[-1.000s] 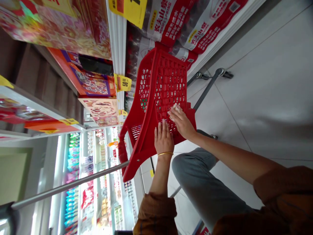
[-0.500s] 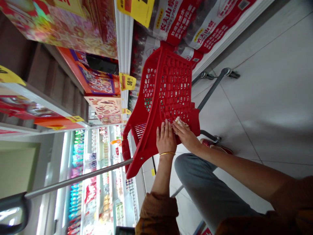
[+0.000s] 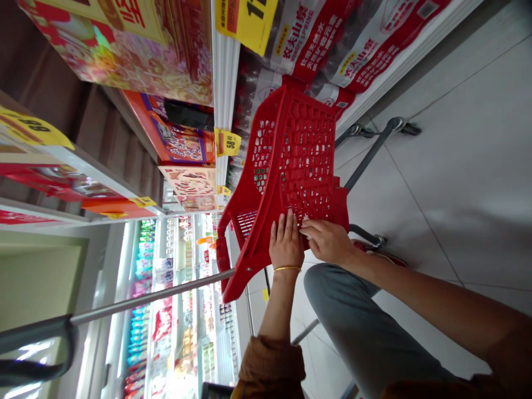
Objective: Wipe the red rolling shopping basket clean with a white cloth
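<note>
A red plastic shopping cart basket (image 3: 266,213) with lattice walls fills the middle of the head view, which is turned on its side. My left hand (image 3: 286,244), a thin gold bangle at its wrist, lies flat with fingers stretched against the solid part of the basket's side wall. Beside it, my right hand (image 3: 332,241) has its fingers bent round a crumpled white cloth (image 3: 306,220) and presses it to the lower lattice. Only a small bit of the cloth shows; the fingers hide the rest.
Grey metal legs with casters (image 3: 380,241) carry the cart. A metal bar (image 3: 153,296) runs to a dark handle (image 3: 37,343). Packs of bottled water (image 3: 316,39) and boxed goods (image 3: 183,136) line the shelf alongside. My bent knee (image 3: 328,288) is close below my hands.
My right hand's fingers have gone from stretched over the cloth to curled round it, covering more of it. My left hand stays flat on the cart. The whole view has shifted slightly.
</note>
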Demonstrator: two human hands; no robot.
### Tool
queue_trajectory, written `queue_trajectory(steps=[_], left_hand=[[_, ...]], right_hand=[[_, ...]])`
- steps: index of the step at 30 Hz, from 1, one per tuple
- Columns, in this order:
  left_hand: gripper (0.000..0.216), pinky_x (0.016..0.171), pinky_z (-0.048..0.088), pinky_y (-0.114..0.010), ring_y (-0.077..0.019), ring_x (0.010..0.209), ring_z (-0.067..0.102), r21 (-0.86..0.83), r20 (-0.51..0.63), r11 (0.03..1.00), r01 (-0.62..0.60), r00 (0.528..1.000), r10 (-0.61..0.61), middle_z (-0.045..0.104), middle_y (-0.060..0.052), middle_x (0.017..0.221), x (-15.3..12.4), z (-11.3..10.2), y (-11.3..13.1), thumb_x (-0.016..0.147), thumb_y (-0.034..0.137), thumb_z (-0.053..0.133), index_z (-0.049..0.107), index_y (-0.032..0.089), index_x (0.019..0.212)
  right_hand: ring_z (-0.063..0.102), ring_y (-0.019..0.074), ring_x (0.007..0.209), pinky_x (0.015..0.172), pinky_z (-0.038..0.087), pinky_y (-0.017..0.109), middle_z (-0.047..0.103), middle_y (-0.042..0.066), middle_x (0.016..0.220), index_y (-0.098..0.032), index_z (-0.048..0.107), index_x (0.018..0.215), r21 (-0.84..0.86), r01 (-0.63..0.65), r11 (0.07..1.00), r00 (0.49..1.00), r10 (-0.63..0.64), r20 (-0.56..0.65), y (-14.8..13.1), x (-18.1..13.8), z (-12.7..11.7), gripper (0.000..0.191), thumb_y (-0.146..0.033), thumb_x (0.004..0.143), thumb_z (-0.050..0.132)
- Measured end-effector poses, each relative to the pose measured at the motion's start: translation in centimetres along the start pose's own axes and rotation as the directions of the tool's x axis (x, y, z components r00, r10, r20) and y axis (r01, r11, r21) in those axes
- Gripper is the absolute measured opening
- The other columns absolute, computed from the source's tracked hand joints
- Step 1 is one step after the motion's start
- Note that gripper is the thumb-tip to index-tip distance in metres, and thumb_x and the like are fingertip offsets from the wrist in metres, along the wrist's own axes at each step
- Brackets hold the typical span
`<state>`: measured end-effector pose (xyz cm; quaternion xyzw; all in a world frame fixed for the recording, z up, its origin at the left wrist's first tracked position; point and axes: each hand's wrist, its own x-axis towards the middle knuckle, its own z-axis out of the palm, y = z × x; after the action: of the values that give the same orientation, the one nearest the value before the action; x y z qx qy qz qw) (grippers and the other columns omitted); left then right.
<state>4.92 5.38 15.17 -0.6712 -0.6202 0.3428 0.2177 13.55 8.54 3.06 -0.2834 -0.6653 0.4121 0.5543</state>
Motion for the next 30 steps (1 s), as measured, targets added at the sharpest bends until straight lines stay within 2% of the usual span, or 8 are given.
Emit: queue_trajectory(steps=[2,5,10,12,16,21,25,30], left_hand=[[0.046,0.119,0.022,-0.044,-0.0210,0.140,0.034,0.001,0.000,1.000,0.000,1.000,0.000,0.042,-0.005,0.146,-0.2,-0.3,-0.2,0.094,0.023,0.041,0.045,0.018,0.139],[0.045,0.120,0.020,-0.044,-0.0209,0.139,0.034,0.008,-0.023,1.000,0.012,1.000,-0.012,0.044,-0.005,0.145,-0.2,-0.4,-0.4,0.094,0.020,0.039,0.046,0.017,0.138],[0.050,0.120,0.017,-0.044,-0.0199,0.140,0.033,0.014,-0.085,0.995,0.095,0.992,-0.093,0.039,-0.007,0.148,0.2,-0.4,-0.5,0.094,0.015,0.035,0.037,0.016,0.143],[0.051,0.120,0.015,-0.045,-0.0208,0.141,0.031,0.011,-0.096,0.992,0.129,0.987,-0.127,0.038,-0.007,0.149,0.4,-0.4,-0.4,0.094,0.015,0.036,0.035,0.016,0.144],[0.051,0.121,0.013,-0.046,-0.0219,0.141,0.031,0.024,-0.097,0.988,0.155,0.984,-0.152,0.038,-0.007,0.149,0.6,-0.4,-0.3,0.094,0.018,0.037,0.034,0.016,0.145],[0.050,0.121,0.013,-0.045,-0.0218,0.140,0.032,0.016,-0.105,0.988,0.152,0.983,-0.150,0.039,-0.005,0.148,0.5,-0.4,-0.4,0.095,0.020,0.037,0.036,0.018,0.144],[0.050,0.120,0.019,-0.045,-0.0212,0.140,0.033,0.005,-0.074,0.993,0.121,0.990,-0.121,0.040,-0.007,0.148,0.3,-0.8,-0.9,0.094,0.019,0.038,0.038,0.018,0.143],[0.043,0.118,0.026,-0.043,-0.0220,0.138,0.037,0.063,-0.075,0.996,0.060,0.996,-0.055,0.041,-0.008,0.147,-0.2,-1.7,-1.7,0.093,0.018,0.039,0.050,0.016,0.135]], right_hand=[[0.062,0.0229,0.104,0.093,0.055,0.038,0.064,0.012,0.115,-0.013,0.062,0.114,0.078,-0.002,0.997,0.997,0.009,-0.079,0.1,1.3,-0.4,0.037,-0.011,0.080,0.048],[0.049,0.0224,0.126,0.107,0.045,0.040,0.055,0.015,0.130,-0.012,0.046,0.134,0.176,0.027,0.984,0.986,0.003,-0.167,0.7,3.6,-0.3,0.048,-0.011,0.086,0.044],[0.019,0.0195,0.146,0.119,0.026,0.048,0.032,0.009,0.153,-0.022,0.033,0.145,0.266,0.042,0.963,0.981,0.011,-0.196,2.0,6.5,1.1,0.050,-0.011,0.096,0.030],[0.014,0.0191,0.147,0.119,0.022,0.050,0.030,0.006,0.154,-0.026,0.032,0.146,0.269,0.018,0.963,0.982,0.034,-0.188,2.1,6.8,1.9,0.050,-0.013,0.097,0.028],[0.013,0.0190,0.147,0.119,0.022,0.051,0.035,0.006,0.152,-0.027,0.030,0.147,0.248,-0.031,0.968,0.985,0.072,-0.158,1.6,6.2,2.9,0.050,-0.014,0.098,0.027],[0.016,0.0199,0.146,0.118,0.027,0.051,0.038,0.007,0.150,-0.024,0.032,0.146,0.239,0.003,0.971,0.992,0.027,-0.124,1.1,5.0,2.9,0.049,-0.014,0.098,0.030],[0.016,0.0206,0.146,0.117,0.029,0.052,0.041,0.008,0.149,-0.022,0.033,0.146,0.234,0.017,0.972,0.997,0.000,-0.075,0.6,3.4,2.9,0.051,-0.010,0.097,0.029],[0.017,0.0214,0.145,0.116,0.033,0.049,0.043,0.012,0.146,-0.015,0.034,0.145,0.188,0.043,0.981,0.999,-0.037,-0.032,-0.6,0.9,3.3,0.052,-0.004,0.094,0.028]])
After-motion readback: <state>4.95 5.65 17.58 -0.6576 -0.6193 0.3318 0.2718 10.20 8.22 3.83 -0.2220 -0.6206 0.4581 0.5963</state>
